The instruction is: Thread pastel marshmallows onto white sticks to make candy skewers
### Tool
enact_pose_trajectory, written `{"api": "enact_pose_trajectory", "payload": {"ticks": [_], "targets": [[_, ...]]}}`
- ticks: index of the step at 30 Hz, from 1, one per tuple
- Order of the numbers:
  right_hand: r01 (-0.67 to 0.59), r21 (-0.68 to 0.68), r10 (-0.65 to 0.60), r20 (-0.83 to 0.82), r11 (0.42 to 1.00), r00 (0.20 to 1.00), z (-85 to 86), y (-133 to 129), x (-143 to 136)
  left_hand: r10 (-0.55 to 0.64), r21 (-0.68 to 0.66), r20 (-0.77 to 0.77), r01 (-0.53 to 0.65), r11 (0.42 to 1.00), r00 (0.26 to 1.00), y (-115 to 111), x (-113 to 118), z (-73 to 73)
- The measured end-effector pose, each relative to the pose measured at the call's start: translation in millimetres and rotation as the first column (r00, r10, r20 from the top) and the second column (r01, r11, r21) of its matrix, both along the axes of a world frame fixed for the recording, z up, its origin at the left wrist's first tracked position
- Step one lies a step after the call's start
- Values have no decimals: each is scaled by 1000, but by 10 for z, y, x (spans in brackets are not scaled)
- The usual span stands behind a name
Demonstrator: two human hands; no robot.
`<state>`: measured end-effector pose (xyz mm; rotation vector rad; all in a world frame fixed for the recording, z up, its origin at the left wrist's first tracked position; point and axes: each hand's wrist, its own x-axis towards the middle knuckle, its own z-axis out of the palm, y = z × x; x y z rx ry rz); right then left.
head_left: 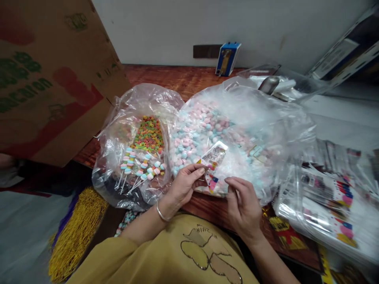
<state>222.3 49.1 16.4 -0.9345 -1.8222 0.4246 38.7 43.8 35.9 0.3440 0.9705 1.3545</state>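
My left hand [188, 181] pinches a small clear packaging bag [214, 157] printed with colourful shapes, between thumb and fingers. Just right of the bag is my right hand [244, 207], its fingers half curled and apart, with nothing visible in them. Beneath both hands spreads a large clear plastic bag full of pink, blue and white marshmallows [192, 138]. Left of it, another open plastic bag [106, 173] holds small multicoloured ring-shaped candies [148, 136]. Several marshmallow skewers [142, 167] on white sticks lie on that bag.
Stacks of printed packaging bags [328, 213] lie at the right. A large cardboard box [56, 79] stands at the left. A blue device [227, 59] stands by the wall on the wooden table [166, 77]. A metal scoop [269, 84] rests behind the marshmallow bag. Gold fringe [77, 232] hangs lower left.
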Motion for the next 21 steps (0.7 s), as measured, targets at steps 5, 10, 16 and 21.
{"api": "enact_pose_trajectory", "payload": {"ticks": [5,10,16,21], "targets": [[-276,-605,-96,-509,747,856,-38,-93,-209,112,92,72,-119,989,991,-37,154,-1],[-196,-612,-115,-431,766,895,3,-44,-295,34,139,73,-44,989,997,-104,212,-120],[91,-280,-119,-87,956,989,74,43,-126,-189,127,140,172,977,972,-245,305,-213],[-82,-410,-3,-202,908,979,88,1,-140,34,90,233,-56,994,972,-160,318,-176]]}}
